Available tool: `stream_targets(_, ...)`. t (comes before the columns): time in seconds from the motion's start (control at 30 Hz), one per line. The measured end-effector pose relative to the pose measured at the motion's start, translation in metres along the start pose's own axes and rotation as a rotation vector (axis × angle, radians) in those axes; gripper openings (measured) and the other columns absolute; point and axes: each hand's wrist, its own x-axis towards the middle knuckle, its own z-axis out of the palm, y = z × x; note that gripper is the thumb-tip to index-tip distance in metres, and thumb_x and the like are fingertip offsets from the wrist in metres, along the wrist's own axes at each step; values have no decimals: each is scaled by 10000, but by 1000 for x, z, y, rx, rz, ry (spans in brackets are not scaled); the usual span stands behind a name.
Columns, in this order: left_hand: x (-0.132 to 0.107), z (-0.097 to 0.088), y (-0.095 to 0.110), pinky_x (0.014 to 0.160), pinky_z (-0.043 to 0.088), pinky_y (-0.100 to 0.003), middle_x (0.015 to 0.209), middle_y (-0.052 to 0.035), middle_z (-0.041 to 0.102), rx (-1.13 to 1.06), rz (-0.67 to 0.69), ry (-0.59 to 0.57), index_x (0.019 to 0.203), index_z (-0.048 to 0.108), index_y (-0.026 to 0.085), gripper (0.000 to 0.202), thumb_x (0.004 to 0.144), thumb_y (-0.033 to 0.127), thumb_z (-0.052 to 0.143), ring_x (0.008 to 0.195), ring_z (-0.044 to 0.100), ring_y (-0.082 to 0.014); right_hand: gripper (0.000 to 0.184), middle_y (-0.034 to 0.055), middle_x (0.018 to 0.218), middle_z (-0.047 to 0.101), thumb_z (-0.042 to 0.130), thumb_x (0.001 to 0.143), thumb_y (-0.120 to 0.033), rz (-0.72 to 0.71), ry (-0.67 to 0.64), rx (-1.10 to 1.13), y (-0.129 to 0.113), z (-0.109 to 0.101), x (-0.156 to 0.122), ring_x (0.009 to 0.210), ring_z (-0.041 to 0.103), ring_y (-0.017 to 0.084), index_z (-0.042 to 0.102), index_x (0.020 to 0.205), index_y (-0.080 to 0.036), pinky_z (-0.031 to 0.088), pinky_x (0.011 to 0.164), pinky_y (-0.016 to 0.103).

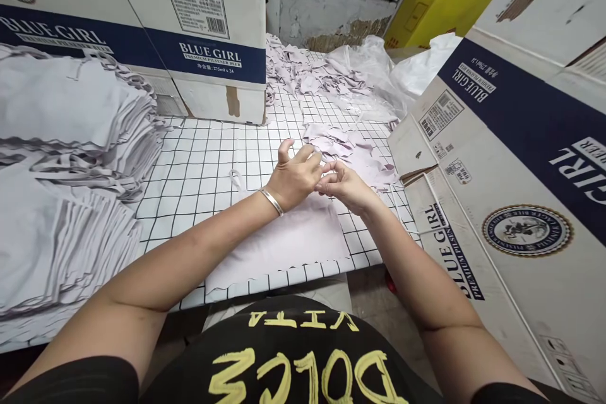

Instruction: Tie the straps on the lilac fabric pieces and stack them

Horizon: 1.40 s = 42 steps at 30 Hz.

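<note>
White grid tablecloth [175, 170]: under your work; a tug could shift what lies on it.
Blue Girl cartons: one at 10 o'clock [203, 98], another at 3 [440, 158], near your right forearm; a wide elbow might catch that one.
Garment stacks [42, 101]: 9 o'clock, uneven-edged; a sweep of your left arm could topple them.
Pale pink fabric piece [288, 246]: 6 o'clock, flat, its lower edge near the table's front; your body brushing it might drag it off.
Pink fabric pile [350, 151]: 1 o'clock, just beyond your fingers; loose pieces could get mixed in.
Left hand [296, 177]: fingers curled, thumb raised; its hold is hidden, so I cannot tell.
Right hand [341, 186]: thumb and fingertips pinched near the left's; what lies between is unclear. A weak pinch could slip.
Fabric loop [235, 180]: 9 o'clock, lying free; could snag.
Bracelet [271, 201]: 8 o'clock, left wrist; might catch cloth.
</note>
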Motion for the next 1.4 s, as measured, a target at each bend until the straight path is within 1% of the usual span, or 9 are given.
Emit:
stream_targets(0.13,-3,1,0,1017,163,-579,1123,-65,688,-30,4,-35,992,685,242,262,937,150,446,1119,547,-259,549,-40,725,648,821,557,-179,59,-108,54,3,5,1,635,589,107,467,975,-205,395,603,256)
stream_targets(0.33,1,-3,3,1023,167,-556,1146,-55,673,-78,-34,-70,954,670,241,220,924,147,474,1149,516,-253,566,-92,551,568,859,522,-194,50,-71,56,7,4,5,518,512,84,483,945,-196,347,530,228)
stream_targets(0.47,-26,-10,10,886,271,-517,1035,-98,668,-20,-334,-108,928,658,206,142,916,278,535,1002,525,-275,470,-34,611,623,881,499,-227,179,-32,94,13,-4,5,541,531,86,581,854,-158,374,522,228)
stream_targets(0.6,-71,-8,25,784,281,-448,868,-83,647,-108,-522,-370,785,616,182,291,858,464,613,887,501,-266,360,21,699,661,879,532,-301,237,-10,177,22,-7,9,565,537,81,590,682,-147,366,475,210)
stream_targets(0.7,-86,-2,34,780,267,-427,950,-81,639,-166,-590,-468,851,601,185,242,837,420,655,953,495,-276,374,16,710,654,888,521,-293,221,6,223,29,-3,15,616,584,107,586,698,-161,374,451,198)
stream_targets(0.8,-85,3,34,791,258,-416,974,-55,650,-265,-646,-512,851,574,193,159,838,325,661,992,502,-263,405,10,720,651,899,504,-271,213,33,237,33,4,16,717,646,148,568,717,-174,484,541,228)
stream_targets(0.97,-83,7,29,804,258,-416,953,-24,698,-385,-732,-504,933,623,232,149,807,285,682,983,532,-250,470,-22,726,655,884,531,-267,126,-25,201,36,14,8,703,651,142,503,798,-205,521,646,278)
stream_targets(1.13,-83,9,30,805,258,-432,897,-29,694,-410,-749,-466,772,702,238,149,828,367,655,952,525,-248,422,-40,748,623,851,572,-261,-32,-103,121,46,27,2,689,595,112,501,801,-204,499,693,280)
stream_targets(1.4,-81,9,31,825,268,-439,881,-19,682,-432,-776,-463,719,675,209,163,806,345,660,942,523,-235,371,-28,788,596,822,622,-268,-44,-141,63,59,37,-1,761,588,130,520,829,-208,498,751,300)
